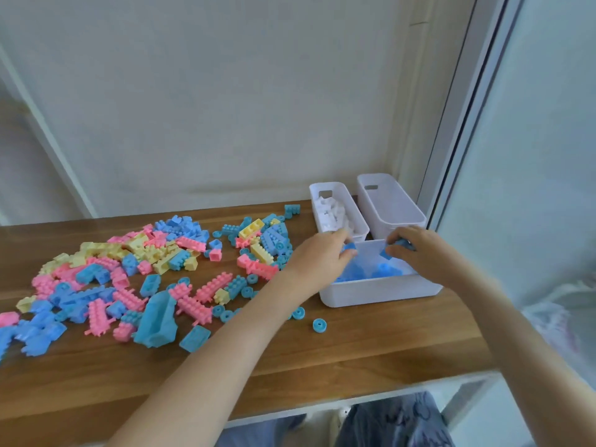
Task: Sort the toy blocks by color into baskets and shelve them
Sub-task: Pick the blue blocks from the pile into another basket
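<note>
One head-worn wide-angle view, looking forward and down across the brown wooden tabletop (354, 356) toward the pale plain wall (225, 91); close up, with left hand (317, 256) and right hand (416, 250) mid-frame.

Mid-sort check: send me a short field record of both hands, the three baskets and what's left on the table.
left hand: pinches a blue block over the near basket
right hand: pinches a second blue block over the same basket
near basket contents: blue blocks
back-left basket: white blocks
back-right basket: no blocks visible
table: unsorted pile of pink, yellow and blue
</note>
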A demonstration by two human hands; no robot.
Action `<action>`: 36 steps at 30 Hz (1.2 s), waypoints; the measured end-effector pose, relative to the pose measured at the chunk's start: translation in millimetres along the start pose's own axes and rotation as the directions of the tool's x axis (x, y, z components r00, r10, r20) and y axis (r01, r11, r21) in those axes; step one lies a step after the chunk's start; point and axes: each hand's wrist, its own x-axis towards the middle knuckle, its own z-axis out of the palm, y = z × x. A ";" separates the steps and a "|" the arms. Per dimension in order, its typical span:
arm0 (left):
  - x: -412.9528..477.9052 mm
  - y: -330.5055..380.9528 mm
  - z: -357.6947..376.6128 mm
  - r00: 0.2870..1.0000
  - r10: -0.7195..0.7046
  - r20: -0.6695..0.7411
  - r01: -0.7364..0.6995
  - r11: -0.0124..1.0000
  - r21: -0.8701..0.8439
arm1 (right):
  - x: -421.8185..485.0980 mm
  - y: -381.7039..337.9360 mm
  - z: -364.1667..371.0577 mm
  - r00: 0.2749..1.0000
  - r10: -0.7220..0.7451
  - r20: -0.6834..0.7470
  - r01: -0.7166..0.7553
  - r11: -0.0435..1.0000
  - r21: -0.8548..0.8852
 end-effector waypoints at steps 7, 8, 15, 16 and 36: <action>0.9 -6.4 2.4 0.998 0.033 -0.062 -0.035 0.999 -0.041 | -5.8 -8.4 7.4 0.994 -0.029 -0.105 0.017 0.994 -0.112; -2.4 -11.2 -2.0 0.992 0.040 -0.117 -0.045 0.998 -0.039 | -5.0 -17.1 7.4 0.990 -0.066 -0.121 0.055 0.994 -0.095; -19.0 -88.9 -25.8 0.950 -0.179 -0.255 0.199 0.978 0.056 | 28.9 -100.7 25.9 0.967 -0.253 0.014 0.250 0.963 0.101; -18.0 -95.4 -23.3 0.948 -0.192 -0.255 0.223 0.970 0.101 | 38.3 -108.9 28.6 0.969 -0.245 0.034 0.239 0.963 0.125; 16.8 -131.5 -20.7 0.947 -0.321 0.019 0.296 0.894 0.336 | 130.1 -156.0 111.7 0.905 0.088 0.417 0.002 0.978 -0.209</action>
